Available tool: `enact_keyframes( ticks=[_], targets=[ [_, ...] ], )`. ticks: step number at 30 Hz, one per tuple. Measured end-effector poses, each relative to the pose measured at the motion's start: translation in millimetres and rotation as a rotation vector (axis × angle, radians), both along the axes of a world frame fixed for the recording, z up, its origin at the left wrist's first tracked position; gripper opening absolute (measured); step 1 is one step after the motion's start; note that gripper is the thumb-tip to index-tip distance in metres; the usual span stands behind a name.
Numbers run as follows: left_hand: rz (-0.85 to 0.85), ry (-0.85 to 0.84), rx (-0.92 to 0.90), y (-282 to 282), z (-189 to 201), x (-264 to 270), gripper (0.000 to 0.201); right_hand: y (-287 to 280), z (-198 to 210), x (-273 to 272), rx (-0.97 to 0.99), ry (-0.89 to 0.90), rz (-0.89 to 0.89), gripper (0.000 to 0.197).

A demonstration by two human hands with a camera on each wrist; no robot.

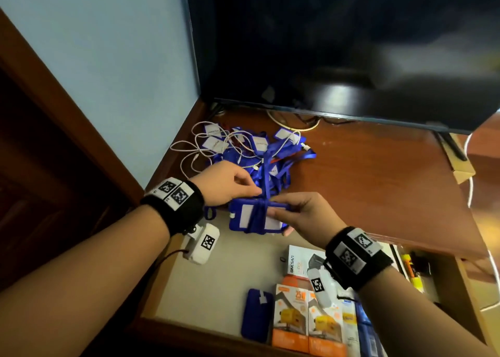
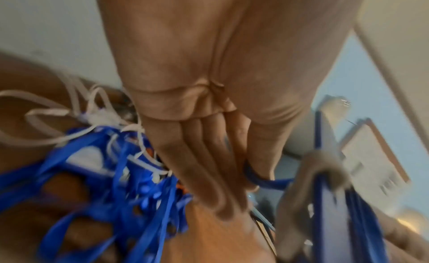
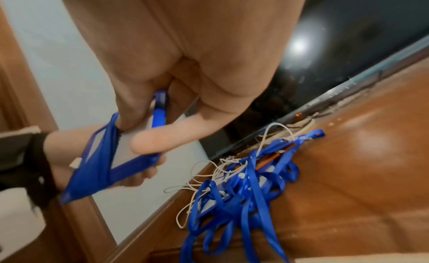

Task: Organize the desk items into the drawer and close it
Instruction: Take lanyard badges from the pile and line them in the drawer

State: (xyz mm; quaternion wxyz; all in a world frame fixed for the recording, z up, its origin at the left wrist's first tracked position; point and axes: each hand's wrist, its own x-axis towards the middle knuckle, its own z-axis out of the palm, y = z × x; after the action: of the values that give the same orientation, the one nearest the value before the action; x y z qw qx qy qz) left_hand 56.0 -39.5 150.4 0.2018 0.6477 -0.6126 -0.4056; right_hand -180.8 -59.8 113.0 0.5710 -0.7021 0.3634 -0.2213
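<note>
Head view shows both hands meeting over the front edge of the desk, above the open drawer. The right hand holds a blue badge holder by its right end, thumb on top and fingers underneath, so the holder hangs in the air between desk and drawer. A blue strap is wound round the holder's middle and runs up and back to the pile of blue lanyards, badges and white cables lying at the back left of the desk, in front of the monitor. The left hand pinches this strap just above the holder.

In the right wrist view the thumb lies flat across the holder's white card, and the strap crosses the card in a band. The left wrist view is blurred; the left hand's fingers look close together with a blue loop beside the thumb.

Inside the drawer lie a second blue holder at the front, orange charger boxes beside it, a white box behind them, and markers at the far right.
</note>
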Motion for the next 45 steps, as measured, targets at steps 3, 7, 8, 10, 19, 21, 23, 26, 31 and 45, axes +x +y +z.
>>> enact_keyframes(
  ticks=[3,7,8,10,19,21,23,26,31,45],
  targets=[
    [0.157,0.343,0.189,16.6,-25.5,-7.2,0.007,8.6,-12.2,-6.9,0.086,-0.041,-0.054,0.015],
    [0.354,0.747,0.309,36.1,-55.2,-17.6,0.021,19.9,-27.4,-11.7,0.173,-0.079,-0.137,0.012],
    [0.386,0.823,0.318,39.4,-61.9,-18.2,0.022,22.1,-30.6,-12.0,0.189,-0.091,-0.15,0.011],
    [0.43,0.969,0.352,46.4,-69.3,-20.2,0.03,26.0,-35.1,-10.8,0.236,-0.12,-0.181,0.011],
    [0.492,1.199,0.378,70.5,-67.3,-9.7,0.046,43.2,-38.4,12.0,0.389,-0.035,-0.284,0.027],
    [0.495,1.045,0.311,73.3,-68.0,-11.8,0.037,46.3,-45.1,16.0,0.418,0.025,-0.223,0.036],
    [0.468,0.896,0.234,75.9,-72.8,-13.7,0.031,51.2,-51.8,20.1,0.433,0.094,-0.171,0.043],
    [0.449,0.952,0.204,81.9,-78.0,-12.1,0.032,62.1,-57.8,25.3,0.478,0.119,-0.148,0.037],
    [0.504,1.074,0.154,91.2,-84.6,-18.8,0.028,71.6,-63.1,35.6,0.785,-0.036,-0.231,0.02],
    [0.374,-0.142,-0.011,99.6,-126.6,-7.1,0.013,49.8,-81.9,19.7,0.388,0.443,-0.137,0.043]
  ],
)
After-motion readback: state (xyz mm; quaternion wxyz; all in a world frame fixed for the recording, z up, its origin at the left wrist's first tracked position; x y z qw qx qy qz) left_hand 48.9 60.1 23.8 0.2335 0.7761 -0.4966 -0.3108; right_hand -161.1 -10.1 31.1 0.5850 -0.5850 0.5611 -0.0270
